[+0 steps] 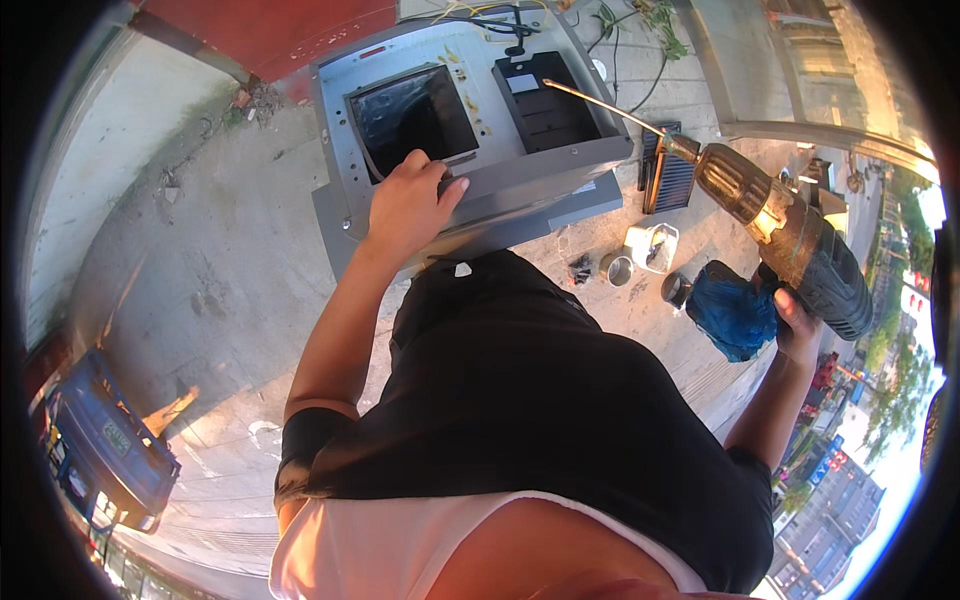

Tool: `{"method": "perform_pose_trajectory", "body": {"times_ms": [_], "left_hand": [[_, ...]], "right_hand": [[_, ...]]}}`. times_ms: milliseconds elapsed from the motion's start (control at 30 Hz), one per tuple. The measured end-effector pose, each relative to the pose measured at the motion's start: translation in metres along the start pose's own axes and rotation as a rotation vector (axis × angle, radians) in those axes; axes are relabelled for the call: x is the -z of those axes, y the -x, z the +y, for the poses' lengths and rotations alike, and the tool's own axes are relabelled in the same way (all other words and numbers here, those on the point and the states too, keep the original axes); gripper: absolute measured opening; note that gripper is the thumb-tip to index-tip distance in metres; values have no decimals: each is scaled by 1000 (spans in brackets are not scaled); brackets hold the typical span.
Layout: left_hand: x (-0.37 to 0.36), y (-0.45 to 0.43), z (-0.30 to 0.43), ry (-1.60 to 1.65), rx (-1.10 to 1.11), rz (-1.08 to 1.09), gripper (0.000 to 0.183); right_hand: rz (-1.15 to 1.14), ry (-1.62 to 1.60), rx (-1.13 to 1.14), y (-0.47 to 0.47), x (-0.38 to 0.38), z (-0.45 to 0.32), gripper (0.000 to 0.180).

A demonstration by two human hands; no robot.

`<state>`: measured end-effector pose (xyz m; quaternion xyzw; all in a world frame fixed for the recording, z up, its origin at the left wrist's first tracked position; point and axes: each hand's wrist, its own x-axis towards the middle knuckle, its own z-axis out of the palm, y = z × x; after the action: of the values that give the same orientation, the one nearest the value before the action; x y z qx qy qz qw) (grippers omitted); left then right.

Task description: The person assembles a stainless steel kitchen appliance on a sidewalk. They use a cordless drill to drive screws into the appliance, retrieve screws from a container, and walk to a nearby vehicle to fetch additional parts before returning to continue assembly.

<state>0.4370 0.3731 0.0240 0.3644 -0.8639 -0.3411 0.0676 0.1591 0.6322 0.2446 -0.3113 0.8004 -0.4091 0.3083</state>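
My right hand [796, 319] grips a cordless drill [780, 225] by its handle, with a long thin bit [604, 105] pointing up and to the left. A blue wrapping or bag hangs at the drill's base [731, 311]. My left hand [412, 196] rests on the near edge of a grey sheet-metal cabinet [517, 176], its fingers curled over the rim beside a square dark opening [416, 116]. Right of that opening is a black recessed tray [551, 105]. The bit's tip appears over this tray in the picture; whether it touches cannot be told.
A white plastic container [652, 247], a round metal cup [616, 269] and a dark cup [676, 289] stand on the pavement. A black slatted grille [670, 180] lies beyond them. A blue toolbox [112, 442] is at the lower left. Cables [517, 26] cross the cabinet's far side.
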Motion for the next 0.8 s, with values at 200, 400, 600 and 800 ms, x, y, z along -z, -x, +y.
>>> {"method": "perform_pose_trajectory", "body": {"times_ms": [200,400,600,800], "left_hand": [[-24,-38,46,7,-207,-43,40],[-39,-53,65,0,-145,-104,48],[-46,-53,75,-18,-162,-43,48],[-59,-57,85,-25,-177,-32,44]], "right_hand": [[197,104,-13,34,30,32,64],[280,179,37,44,47,38,52],[41,387,-4,-4,42,-4,39],[-268,768,-180,-59,19,-59,32]]}}
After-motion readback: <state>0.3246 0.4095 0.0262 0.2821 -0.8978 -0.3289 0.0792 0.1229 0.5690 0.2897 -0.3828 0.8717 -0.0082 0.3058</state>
